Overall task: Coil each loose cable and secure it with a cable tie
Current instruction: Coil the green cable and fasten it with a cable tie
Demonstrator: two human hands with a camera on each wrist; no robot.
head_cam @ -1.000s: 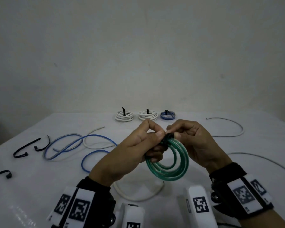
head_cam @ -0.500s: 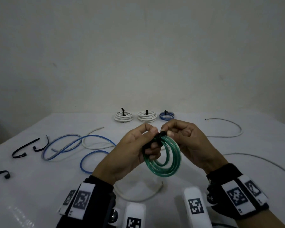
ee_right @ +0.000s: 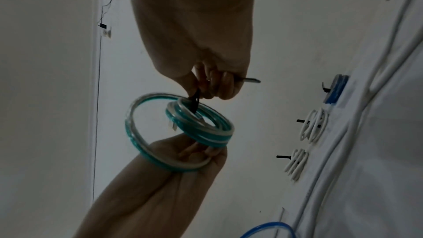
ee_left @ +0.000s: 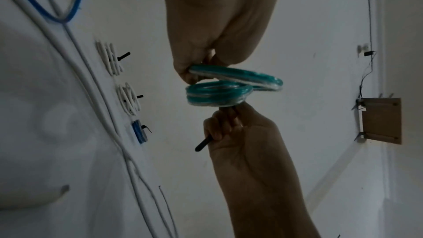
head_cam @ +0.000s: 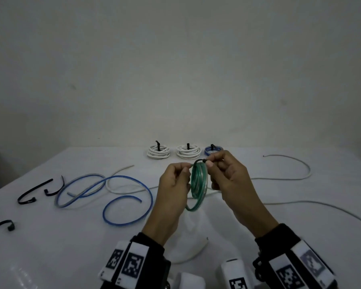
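A green coiled cable [head_cam: 198, 184] hangs edge-on between my two hands above the table. My left hand [head_cam: 187, 166] pinches the coil's upper left side; in the left wrist view its fingers [ee_left: 190, 75] curl round the green coil [ee_left: 228, 86]. A black cable tie [head_cam: 198, 161] arches over the top of the coil. My right hand [head_cam: 209, 163] pinches the tie's head end. In the right wrist view the tie [ee_right: 195, 99] passes through the coil [ee_right: 201, 126] and its tail [ee_right: 249, 80] sticks out past my fingers.
Two tied white coils [head_cam: 158, 152] [head_cam: 188, 152] and a tied blue coil [head_cam: 213, 150] sit at the back of the white table [head_cam: 279, 215]. A loose blue cable [head_cam: 121, 197] and white cables [head_cam: 290, 167] lie around. Spare black ties [head_cam: 34, 190] lie at the left.
Both hands have lifted and moved away from me with the green coil. The coil has turned edge-on, and the hands have drawn apart so the tie's loop shows.
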